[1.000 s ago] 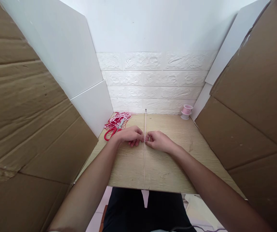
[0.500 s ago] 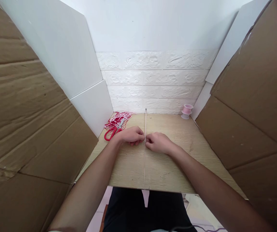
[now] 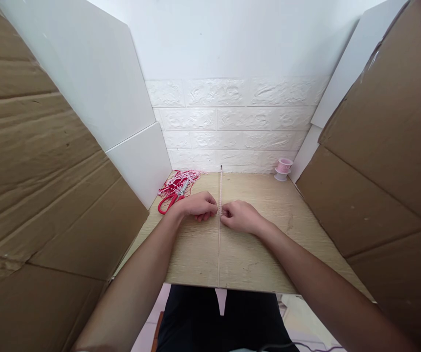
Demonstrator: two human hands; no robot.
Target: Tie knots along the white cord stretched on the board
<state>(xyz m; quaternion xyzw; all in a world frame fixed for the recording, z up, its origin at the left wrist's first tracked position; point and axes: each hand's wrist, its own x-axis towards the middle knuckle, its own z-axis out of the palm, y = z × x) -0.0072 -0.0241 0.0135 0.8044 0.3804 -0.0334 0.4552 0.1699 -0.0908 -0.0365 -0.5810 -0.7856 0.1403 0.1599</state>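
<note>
A pale braided cord (image 3: 220, 195) runs straight from a nail (image 3: 221, 166) at the back of the wooden table to its front edge. Its far part looks knotted and thicker; its near part is thin, plain strands. On the left side of the cord, my left hand (image 3: 201, 205) is closed in a pinch beside the lower end of the knotted part. Opposite it, my right hand (image 3: 242, 215) pinches at the same height, its fingertips close to the cord. The thin cord ends in the fingers are barely visible.
Red-handled scissors (image 3: 173, 199) lie against a tangle of red and white cords (image 3: 181, 181) at the back left. Spools (image 3: 282, 168), one with pink thread, stand at the back right. Cardboard walls (image 3: 59, 195) flank the table (image 3: 261, 264) on both sides.
My left hand has drawn slightly left, away from the cord, so a small gap shows between its fingertips and the cord. The right hand is almost unmoved.
</note>
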